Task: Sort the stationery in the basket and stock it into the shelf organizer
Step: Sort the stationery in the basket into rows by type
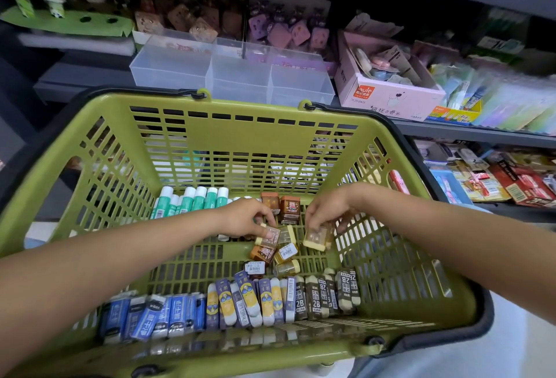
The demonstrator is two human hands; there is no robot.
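The left hand point(245, 218) reaches into the middle of the frame and its grip pinches a small clear case point(268, 234) with a yellow end, fingers curled round it. The right hand point(326, 212), just right of it, has its grip closed on a second case point(316, 237) of the same kind, held just above the basket floor. Between and below the hands lies a loose cluster of more small cases point(279, 253), some brown, some yellow, with two brown boxes point(281, 206) standing just above the hands.

All of this sits inside a green basket point(240, 125) that fills most of the frame. Green-and-white glue sticks point(192, 201) lie along its far wall, left of centre. Along the near wall run rows of erasers: blue ones point(150, 316) at lower left, purple-and-yellow ones point(249, 302) in the middle, dark 2B ones point(326, 295) to the right.

Beyond the basket, upper centre, a clear organizer point(234, 74) with compartments stands on the shelf point(451, 131). A pink box point(388, 89) sits beside it on the right.
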